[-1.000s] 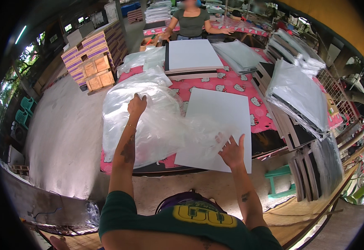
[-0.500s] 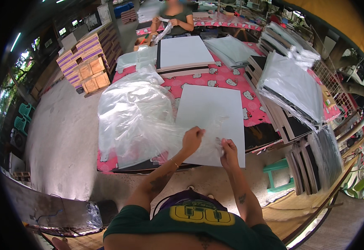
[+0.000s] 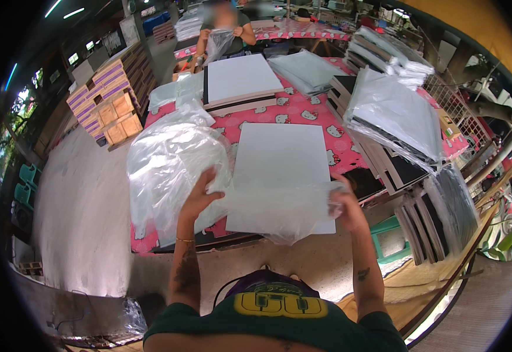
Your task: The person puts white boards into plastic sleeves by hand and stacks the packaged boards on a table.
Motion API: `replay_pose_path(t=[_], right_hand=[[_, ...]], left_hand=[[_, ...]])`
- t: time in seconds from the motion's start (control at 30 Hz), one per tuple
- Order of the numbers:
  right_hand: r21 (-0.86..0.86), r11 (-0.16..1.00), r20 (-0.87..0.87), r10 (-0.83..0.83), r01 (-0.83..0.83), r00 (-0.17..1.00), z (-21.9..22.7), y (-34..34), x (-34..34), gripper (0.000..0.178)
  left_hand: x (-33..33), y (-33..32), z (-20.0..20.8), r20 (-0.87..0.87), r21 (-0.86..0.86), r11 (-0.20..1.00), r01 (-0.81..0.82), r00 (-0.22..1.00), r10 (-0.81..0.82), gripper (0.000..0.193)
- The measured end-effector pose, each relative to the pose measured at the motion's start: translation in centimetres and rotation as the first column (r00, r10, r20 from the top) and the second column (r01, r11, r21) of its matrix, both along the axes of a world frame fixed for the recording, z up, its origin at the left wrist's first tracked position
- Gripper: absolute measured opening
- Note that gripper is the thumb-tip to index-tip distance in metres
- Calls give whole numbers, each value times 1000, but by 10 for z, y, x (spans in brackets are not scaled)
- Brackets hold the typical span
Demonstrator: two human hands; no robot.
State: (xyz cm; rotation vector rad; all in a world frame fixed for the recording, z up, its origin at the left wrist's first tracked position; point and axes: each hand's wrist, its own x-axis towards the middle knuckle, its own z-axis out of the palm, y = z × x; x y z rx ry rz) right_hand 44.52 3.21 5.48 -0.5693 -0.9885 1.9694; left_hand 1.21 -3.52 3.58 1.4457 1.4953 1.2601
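Clear plastic film [image 3: 282, 208] spans between the two hands, across the near part of a white board [image 3: 282, 152], and droops past its near edge. The left hand [image 3: 206, 190] has thumb and fingers spread well apart; no grip on the film is evident. The right hand [image 3: 346, 202] has bent fingers with film across the fingertips; blur prevents telling whether they pinch it. For good handling, apply even tension, hold the film square to the board and avoid creasing it.

Loose film pile [image 3: 174, 146] lies just beside the left hand and may snag. Board stack [image 3: 241, 76] limits space beyond the white board; wrapped boards [image 3: 393, 117] limit it at the right.
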Motion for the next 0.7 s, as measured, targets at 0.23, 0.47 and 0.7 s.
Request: replay_pose_path(t=[0.23, 0.47, 0.7], right_hand=[[666, 638, 654, -250, -386, 714, 107, -29, -20, 62], [505, 862, 312, -139, -41, 940, 80, -24, 44, 25], [955, 269, 263, -963, 124, 59, 118, -27, 37, 28]], left_hand=[[130, 12, 131, 163, -208, 783, 586, 810, -563, 65], [84, 17, 74, -737, 74, 965, 253, 666, -118, 33], [113, -11, 95, -331, 515, 829, -217, 842, 426, 31]])
